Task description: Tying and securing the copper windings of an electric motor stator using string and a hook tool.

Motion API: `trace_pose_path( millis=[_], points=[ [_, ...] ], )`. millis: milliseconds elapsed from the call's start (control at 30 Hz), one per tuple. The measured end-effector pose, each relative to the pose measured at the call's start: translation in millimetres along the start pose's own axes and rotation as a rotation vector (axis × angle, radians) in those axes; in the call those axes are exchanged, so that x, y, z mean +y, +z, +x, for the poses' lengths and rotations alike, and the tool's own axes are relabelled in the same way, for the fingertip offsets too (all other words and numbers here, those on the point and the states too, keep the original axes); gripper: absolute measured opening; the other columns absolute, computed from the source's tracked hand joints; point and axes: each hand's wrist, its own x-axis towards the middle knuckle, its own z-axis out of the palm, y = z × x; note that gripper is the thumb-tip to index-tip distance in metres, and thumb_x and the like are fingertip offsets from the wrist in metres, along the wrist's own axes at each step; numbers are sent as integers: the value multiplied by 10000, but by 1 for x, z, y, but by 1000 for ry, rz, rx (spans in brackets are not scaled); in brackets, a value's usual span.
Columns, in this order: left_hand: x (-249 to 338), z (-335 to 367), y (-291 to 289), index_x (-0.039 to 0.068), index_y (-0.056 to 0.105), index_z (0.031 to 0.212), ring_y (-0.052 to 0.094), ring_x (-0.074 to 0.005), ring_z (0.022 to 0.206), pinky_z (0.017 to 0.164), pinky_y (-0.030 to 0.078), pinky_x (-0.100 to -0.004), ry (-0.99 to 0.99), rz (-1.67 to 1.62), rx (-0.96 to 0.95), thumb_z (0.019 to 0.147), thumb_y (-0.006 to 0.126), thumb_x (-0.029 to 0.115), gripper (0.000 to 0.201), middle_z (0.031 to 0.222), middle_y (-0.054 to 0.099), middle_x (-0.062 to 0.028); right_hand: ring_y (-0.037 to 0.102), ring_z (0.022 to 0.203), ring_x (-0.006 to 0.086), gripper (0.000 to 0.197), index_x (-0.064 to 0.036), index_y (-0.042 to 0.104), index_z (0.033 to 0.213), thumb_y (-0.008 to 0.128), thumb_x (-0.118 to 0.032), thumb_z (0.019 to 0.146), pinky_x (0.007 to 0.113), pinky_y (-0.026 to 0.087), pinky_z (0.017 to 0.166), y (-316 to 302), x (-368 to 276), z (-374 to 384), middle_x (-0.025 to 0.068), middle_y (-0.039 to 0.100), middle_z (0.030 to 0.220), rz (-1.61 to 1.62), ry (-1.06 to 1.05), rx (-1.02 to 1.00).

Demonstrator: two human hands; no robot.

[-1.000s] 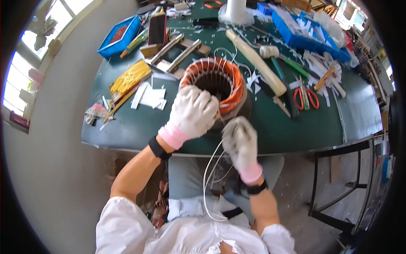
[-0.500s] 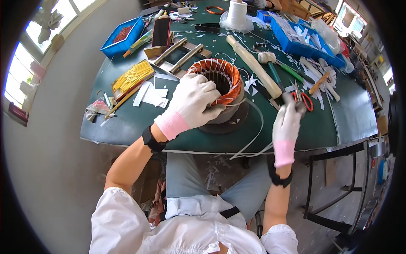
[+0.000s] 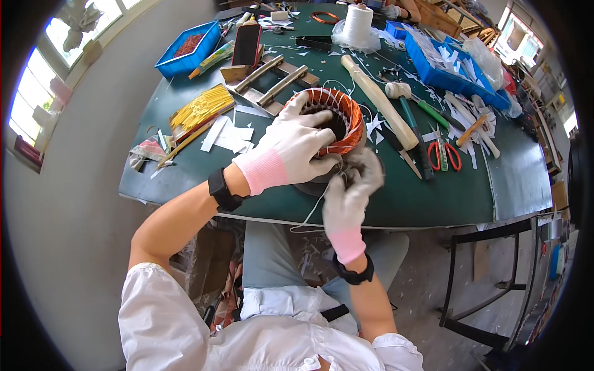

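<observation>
Head view: a round motor stator with copper-orange windings (image 3: pixel 337 123) sits near the front edge of the dark green worktable (image 3: pixel 433 191), directly ahead of the person. The left hand (image 3: pixel 297 145), in a white glove with a pink cuff, lies spread over the stator's top and near side, fingers wide and curled down over the rim, holding it steady as it did half a second ago. The right hand (image 3: pixel 349 191), gloved the same way, is pressed against the stator's lower front edge, its fingers bunched and blurred by motion; they seem pinched on a thin white cord (image 3: pixel 312 213), though the blur leaves the grip uncertain. Half a second ago this hand was out to the right, well apart from the stator, with the cord drawn out; now it is back at the winding, and the cord hangs in a slack loop over the table edge. To the right lie red-handled scissors (image 3: pixel 442 154), a long pale wooden rod (image 3: pixel 380 102) and a mallet (image 3: pixel 402 99). At the left lies a bundle of yellow strips (image 3: pixel 201 108), with a blue tray (image 3: pixel 189 46) behind.
</observation>
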Motion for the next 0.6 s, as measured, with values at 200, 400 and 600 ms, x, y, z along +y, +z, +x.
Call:
trace_pose_path(
  millis=[200, 400, 600],
  points=[
    [10, -4, -4, 29, 567, 1236, 332, -345, 1410, 1138, 164, -638, -186, 171, 211, 608, 823, 493, 822, 1416, 520, -131, 665, 882, 195, 203, 51, 689, 1029, 593, -95, 925, 261, 524, 730, -84, -42, 2, 168, 686, 1019, 821, 905, -1044],
    [19, -9, 21, 94, 549, 1255, 342, -345, 1404, 1112, 144, -679, -111, 292, 545, 631, 819, 407, 748, 1503, 451, -67, 614, 831, 234, 321, 0, 552, 1272, 540, -36, 953, 329, 491, 758, -9, -50, 81, 147, 635, 996, -185, -232, -490],
    [21, -13, 15, 91, 609, 1086, 455, -331, 1303, 1142, 186, -641, -59, 77, 271, 684, 796, 251, 472, 1221, 589, -139, 382, 586, 46, 148, -50, 588, 1045, 588, -186, 986, 188, 320, 484, -212, -18, -41, -41, 467, 767, 434, 696, -204]
  ],
)
